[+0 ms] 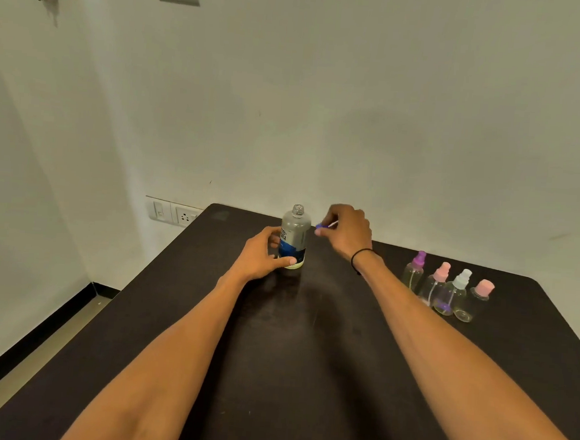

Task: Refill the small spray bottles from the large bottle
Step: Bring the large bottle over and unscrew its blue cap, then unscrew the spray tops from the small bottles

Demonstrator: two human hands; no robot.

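The large clear bottle (293, 240) with a blue label stands upright and uncapped near the far edge of the dark table (306, 358). My left hand (262, 257) is wrapped around its lower part. My right hand (348, 230) hovers just right of the bottle's neck, pinching a small purple-blue piece (319, 226) with a thin white tube. Several small clear spray bottles stand in a row at the right: a purple-topped one (415, 269), a pink-topped one (436, 283), a white-topped one (457, 291) and a short pink-capped one (482, 291).
A small clear cap (463, 316) lies in front of the spray bottles. The table's far edge meets a pale wall with a socket panel (174, 213) at the left. Floor (50, 333) drops away along the table's left side.
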